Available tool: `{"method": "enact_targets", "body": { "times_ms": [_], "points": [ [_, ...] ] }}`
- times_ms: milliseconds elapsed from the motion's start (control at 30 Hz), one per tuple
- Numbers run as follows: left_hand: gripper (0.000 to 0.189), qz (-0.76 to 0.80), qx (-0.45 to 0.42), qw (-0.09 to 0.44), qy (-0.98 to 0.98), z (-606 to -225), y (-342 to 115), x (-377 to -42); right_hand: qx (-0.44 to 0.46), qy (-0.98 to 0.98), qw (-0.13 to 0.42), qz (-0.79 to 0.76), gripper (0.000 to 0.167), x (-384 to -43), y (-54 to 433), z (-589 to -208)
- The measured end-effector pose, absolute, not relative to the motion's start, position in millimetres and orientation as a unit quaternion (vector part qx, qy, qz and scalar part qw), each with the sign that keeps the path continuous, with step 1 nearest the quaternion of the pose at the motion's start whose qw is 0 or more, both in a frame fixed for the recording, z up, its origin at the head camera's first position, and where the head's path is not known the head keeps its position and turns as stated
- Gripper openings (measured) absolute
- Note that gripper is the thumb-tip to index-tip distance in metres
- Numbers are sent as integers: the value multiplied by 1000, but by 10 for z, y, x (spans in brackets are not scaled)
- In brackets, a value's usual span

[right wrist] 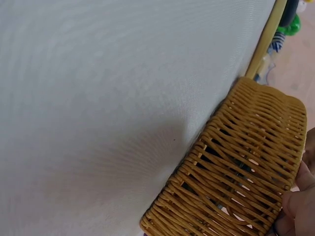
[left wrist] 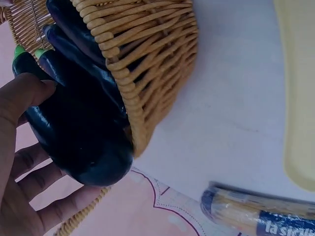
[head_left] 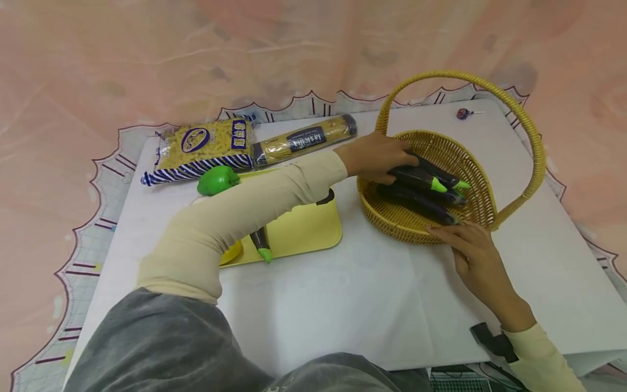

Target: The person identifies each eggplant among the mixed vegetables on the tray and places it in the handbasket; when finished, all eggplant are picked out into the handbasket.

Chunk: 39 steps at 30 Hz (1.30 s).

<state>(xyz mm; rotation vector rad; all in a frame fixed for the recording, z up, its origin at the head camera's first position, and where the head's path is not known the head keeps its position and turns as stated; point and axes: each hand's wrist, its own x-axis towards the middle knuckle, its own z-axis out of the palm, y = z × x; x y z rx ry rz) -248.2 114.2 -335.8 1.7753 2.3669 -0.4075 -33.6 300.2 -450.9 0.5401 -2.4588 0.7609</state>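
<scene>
A yellow wicker basket [head_left: 443, 142] with a tall handle holds several dark eggplants [head_left: 416, 202] with green stem ends. Over its left rim, my left hand [head_left: 377, 155] grips an eggplant [left wrist: 83, 128]; in the left wrist view the thumb lies on top and the fingers curl round the far side. That eggplant lies against the others, its blunt end at the basket's rim. At the near right side, my right hand [head_left: 472, 256] pinches the basket's rim, and the right wrist view shows its thumb and fingers at the edge of the woven wall [right wrist: 231, 167].
Left of the basket lies a yellow tray [head_left: 308, 231], partly behind my left sleeve, with another eggplant [head_left: 259, 239] and a yellow item [head_left: 232, 252]. Beyond are a green bell pepper [head_left: 216, 181], a pasta bag [head_left: 206, 144] and a spaghetti pack [head_left: 306, 139]. A lollipop [head_left: 462, 113] lies at the back right.
</scene>
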Motion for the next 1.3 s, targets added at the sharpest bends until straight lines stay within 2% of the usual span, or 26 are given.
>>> {"method": "enact_targets", "body": {
  "times_ms": [700,1033,1300],
  "points": [
    [63,-200,593,62,777,-3637,1631,-2398,200,-902,256,284,59,-332,2993,-4521],
    [64,-232,606,30,760,-3694,1682,-2329,197,-905,250,282,61,-330,2995,-4512],
    [66,-241,603,26,760,-3673,1686,-2321,202,-902,254,284,63,-332,2999,-4512]
  ]
}}
